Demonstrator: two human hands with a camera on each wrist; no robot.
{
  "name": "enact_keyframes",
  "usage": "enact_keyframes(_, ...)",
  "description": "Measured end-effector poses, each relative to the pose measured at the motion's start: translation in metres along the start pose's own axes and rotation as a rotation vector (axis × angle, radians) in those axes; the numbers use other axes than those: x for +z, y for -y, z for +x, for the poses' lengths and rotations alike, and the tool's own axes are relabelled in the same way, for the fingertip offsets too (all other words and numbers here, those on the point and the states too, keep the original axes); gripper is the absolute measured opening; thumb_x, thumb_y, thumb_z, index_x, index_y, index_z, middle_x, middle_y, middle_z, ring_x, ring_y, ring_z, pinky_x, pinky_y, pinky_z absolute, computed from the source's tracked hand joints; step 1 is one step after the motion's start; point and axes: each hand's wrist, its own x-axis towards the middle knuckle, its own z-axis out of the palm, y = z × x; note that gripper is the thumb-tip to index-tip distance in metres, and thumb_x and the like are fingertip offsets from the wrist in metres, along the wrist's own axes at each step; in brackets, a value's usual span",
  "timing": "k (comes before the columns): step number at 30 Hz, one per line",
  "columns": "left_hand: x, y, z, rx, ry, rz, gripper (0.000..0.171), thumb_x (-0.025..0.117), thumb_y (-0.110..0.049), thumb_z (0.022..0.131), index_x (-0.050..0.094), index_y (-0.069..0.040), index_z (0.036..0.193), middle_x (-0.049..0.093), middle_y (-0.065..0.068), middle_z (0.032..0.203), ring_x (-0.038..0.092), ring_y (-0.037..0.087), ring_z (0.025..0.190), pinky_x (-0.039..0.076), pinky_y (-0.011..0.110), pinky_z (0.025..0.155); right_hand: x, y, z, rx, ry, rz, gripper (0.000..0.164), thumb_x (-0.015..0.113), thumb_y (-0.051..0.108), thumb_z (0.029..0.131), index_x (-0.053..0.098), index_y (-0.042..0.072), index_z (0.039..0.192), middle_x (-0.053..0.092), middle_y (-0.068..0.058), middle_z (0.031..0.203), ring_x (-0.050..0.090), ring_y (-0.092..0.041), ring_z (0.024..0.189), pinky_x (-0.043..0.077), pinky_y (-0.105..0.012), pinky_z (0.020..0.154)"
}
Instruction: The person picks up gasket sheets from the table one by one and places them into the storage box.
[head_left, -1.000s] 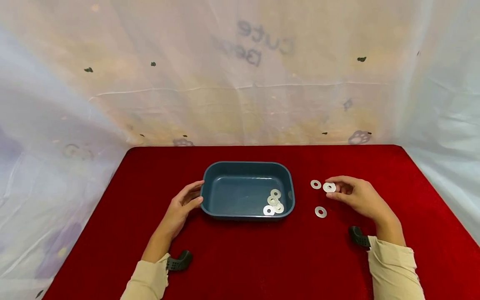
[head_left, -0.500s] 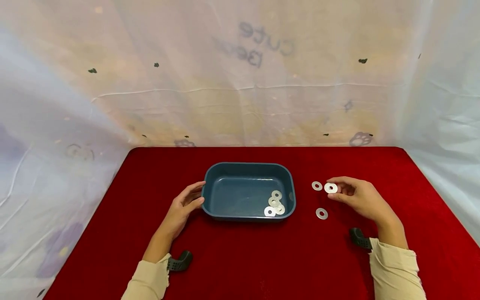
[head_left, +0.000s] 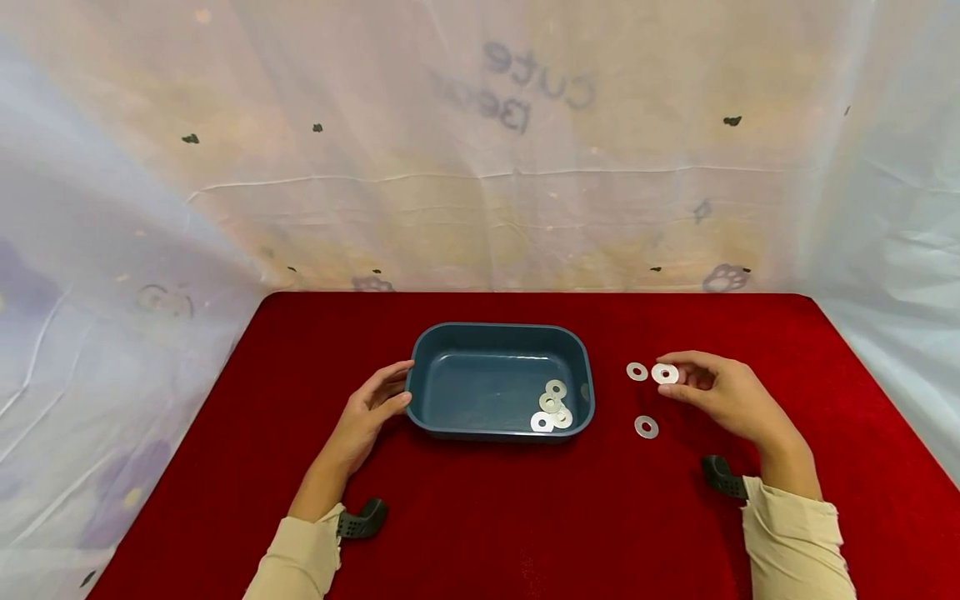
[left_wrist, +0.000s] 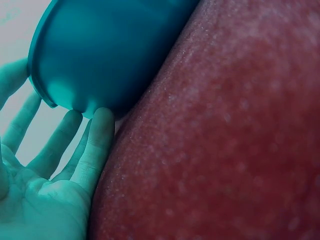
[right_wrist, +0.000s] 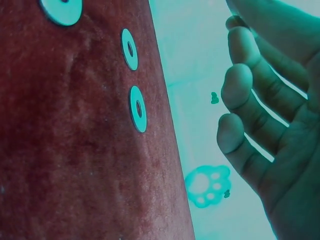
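My left hand rests its fingertips against the left end of a blue-grey rectangular tray. In the left wrist view, its nearly straight fingers touch the tray's outer wall. Several flat metal washers lie partly overlapping inside, near the right front corner. To the right of the tray, my right hand has its thumb and forefinger apart around a washer as seen from above. The right wrist view shows loosely bent fingers away from the tabletop, with nothing between them.
Two more washers lie on the red cloth, one beside the right fingertips and another closer to me. The red tabletop ends at a printed curtain behind. Light sheeting hangs at both sides.
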Motion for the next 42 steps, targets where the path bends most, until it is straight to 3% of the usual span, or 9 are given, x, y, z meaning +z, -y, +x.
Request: enact_keyframes(42,-0.001,0.0022,0.001,-0.004,-0.005,0.007,0.051,0.059,-0.014,0.1,0.043,-0.009,0.149,0.045,0.018,0.146,0.055,0.011,0.123,0.054,0.021,0.091,-0.0011,0.0051,0.0002,0.003,-0.012,0.014,0.032,0.078,0.03,0.087,0.071,0.019,0.117,0.06,0.002,0.081,0.053,-0.007,0.07,0.045,-0.02,0.061)
